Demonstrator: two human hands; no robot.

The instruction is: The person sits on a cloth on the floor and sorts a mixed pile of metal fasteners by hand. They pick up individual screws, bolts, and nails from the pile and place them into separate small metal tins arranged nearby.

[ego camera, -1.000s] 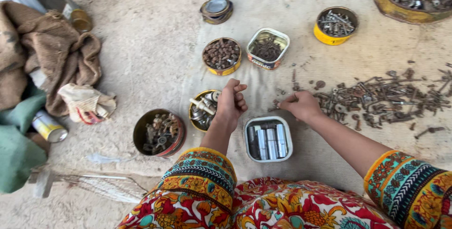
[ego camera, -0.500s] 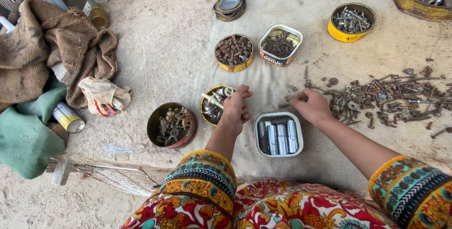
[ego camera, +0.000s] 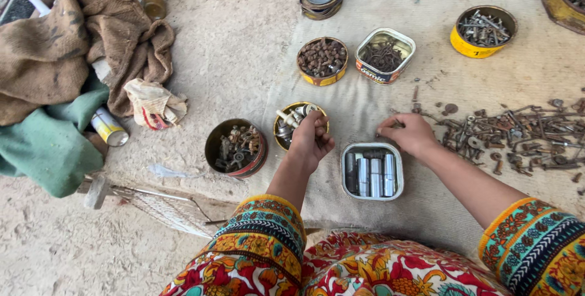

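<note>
Rusty hardware everywhere: my left hand hovers curled over the small yellow tin of pale bolts, fingers bunched (whether they pinch anything, I cannot tell). My right hand rests fingertips-down on the sacking mat at the edge of the scattered bolt pile, just beyond the rectangular tin of shiny sockets.

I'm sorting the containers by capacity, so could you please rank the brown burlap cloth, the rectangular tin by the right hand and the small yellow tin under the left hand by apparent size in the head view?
1. Brown burlap cloth, by far largest.
2. Rectangular tin.
3. Small yellow tin, partly hidden by the left hand, so slightly unsure.
</note>
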